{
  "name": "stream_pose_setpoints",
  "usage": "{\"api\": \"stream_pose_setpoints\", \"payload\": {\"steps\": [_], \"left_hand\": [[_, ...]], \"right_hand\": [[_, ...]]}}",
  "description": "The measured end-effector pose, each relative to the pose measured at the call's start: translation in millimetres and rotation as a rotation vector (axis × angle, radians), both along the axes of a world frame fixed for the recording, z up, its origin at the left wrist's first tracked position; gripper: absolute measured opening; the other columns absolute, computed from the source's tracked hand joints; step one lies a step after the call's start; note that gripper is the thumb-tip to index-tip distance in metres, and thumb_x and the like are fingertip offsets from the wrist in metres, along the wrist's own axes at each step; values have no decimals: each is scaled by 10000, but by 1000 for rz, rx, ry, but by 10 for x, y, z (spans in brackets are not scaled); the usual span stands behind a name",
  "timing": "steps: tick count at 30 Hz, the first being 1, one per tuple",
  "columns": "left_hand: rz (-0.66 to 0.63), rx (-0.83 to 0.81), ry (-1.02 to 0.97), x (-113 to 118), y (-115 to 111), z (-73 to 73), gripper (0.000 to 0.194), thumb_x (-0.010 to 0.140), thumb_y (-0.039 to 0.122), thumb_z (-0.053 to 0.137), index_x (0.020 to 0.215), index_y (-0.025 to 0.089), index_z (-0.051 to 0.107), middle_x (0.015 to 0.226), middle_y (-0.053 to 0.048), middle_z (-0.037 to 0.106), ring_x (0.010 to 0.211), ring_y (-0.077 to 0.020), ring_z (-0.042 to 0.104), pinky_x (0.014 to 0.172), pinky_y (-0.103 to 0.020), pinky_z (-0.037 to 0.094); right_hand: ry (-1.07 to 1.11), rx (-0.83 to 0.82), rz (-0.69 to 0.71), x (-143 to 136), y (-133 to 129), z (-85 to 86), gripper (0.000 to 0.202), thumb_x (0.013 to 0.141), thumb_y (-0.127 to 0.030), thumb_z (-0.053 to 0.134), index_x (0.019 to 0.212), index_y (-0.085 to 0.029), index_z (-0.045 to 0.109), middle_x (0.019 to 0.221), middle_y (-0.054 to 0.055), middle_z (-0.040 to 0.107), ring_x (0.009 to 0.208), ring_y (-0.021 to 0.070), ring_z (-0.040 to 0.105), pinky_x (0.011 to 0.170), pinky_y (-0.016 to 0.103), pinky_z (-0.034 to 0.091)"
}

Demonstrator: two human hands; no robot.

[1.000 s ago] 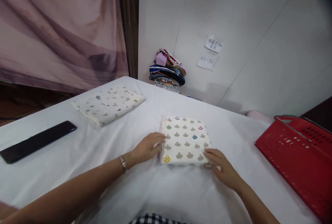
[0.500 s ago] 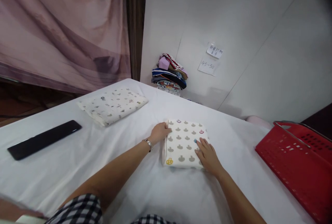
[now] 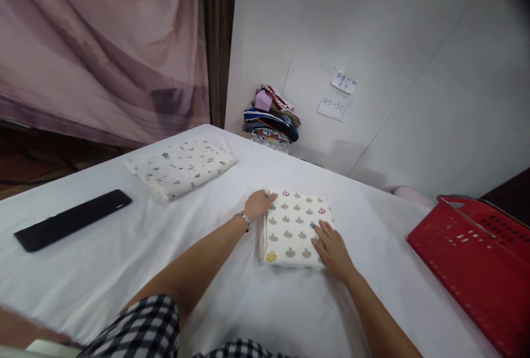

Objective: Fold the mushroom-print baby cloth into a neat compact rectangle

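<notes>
A folded white cloth (image 3: 296, 228) with grey, mushroom-like prints and a few coloured ones lies on the white-covered table (image 3: 232, 303) in front of me. My left hand (image 3: 258, 203) is at its far left corner, fingers closed around the edge; the tips on the underside are hidden. Flat on the cloth's right side rests my right hand (image 3: 333, 250), its fingers stretched out and slightly apart. Further left lies a second folded white cloth (image 3: 186, 164) with small scattered prints, apart from both hands.
A long black flat object (image 3: 74, 220) lies on the left of the table. On the right stands a red plastic basket (image 3: 467, 269) with holes. Beyond the far edge is a stack of folded fabrics (image 3: 271, 117) by the wall, which bears paper notes (image 3: 332, 105).
My left hand has slid slightly along the cloth's left edge, away from me toward the far corner. The right hand stays on the cloth.
</notes>
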State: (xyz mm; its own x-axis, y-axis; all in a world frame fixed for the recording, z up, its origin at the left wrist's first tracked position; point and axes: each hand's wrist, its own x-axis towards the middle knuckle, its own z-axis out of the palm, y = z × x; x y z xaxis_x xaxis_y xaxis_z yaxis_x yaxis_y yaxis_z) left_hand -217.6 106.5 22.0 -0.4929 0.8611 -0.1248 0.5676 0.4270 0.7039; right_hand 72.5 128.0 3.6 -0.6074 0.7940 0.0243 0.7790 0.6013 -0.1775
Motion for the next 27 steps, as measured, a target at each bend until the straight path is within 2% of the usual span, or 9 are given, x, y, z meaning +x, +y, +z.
{"api": "stream_pose_setpoints", "payload": {"steps": [4,9,12,16,18,23,27], "left_hand": [[16,0,30,-23,52,-61,308,811,465,482,743,178,572,911,-92,677,853,-222,601,636,-268,374],[25,11,-149,-112,39,-74,355,760,518,536,664,177,555,782,-66,666,744,-190,590,609,-253,373],[1,21,-266,-117,-39,-25,451,746,609,492,635,175,542,677,-50,628,654,-169,557,577,-254,368],[-87,17,-217,-34,-251,33,473,699,639,527,620,174,557,723,-44,630,682,-174,549,584,-259,364],[-124,-7,-177,22,-363,40,426,690,600,558,618,180,561,721,-30,625,677,-172,547,578,-258,356],[-157,-12,-69,87,-508,-44,249,709,369,585,558,185,512,627,7,573,622,-143,524,535,-246,318],[-111,-23,-110,63,-535,-97,228,732,354,568,588,181,531,632,3,581,628,-145,539,538,-246,332]], "right_hand": [[5,7,-2,10,-13,-8,525,929,-456,268,1371,-208,404,1492,48,259,1386,205,169,1110,439,175],[5,47,4,7,-19,-17,501,927,-428,285,1358,-212,422,1478,51,295,1379,201,196,1105,436,190],[2,54,1,2,-16,-21,500,926,-431,286,1350,-210,433,1477,54,298,1378,203,200,1103,435,192],[1,50,1,1,-15,-25,503,925,-433,281,1347,-209,438,1481,50,287,1379,202,194,1105,431,187],[0,52,-2,0,-20,-23,505,924,-433,279,1348,-209,437,1483,48,284,1380,202,191,1105,429,185],[-3,52,5,-5,-41,-8,501,925,-428,271,1360,-228,419,1485,32,279,1380,195,189,1104,428,186],[-12,52,22,-2,-49,-5,494,932,-420,251,1360,-239,417,1487,16,273,1381,179,188,1110,422,174]]}}
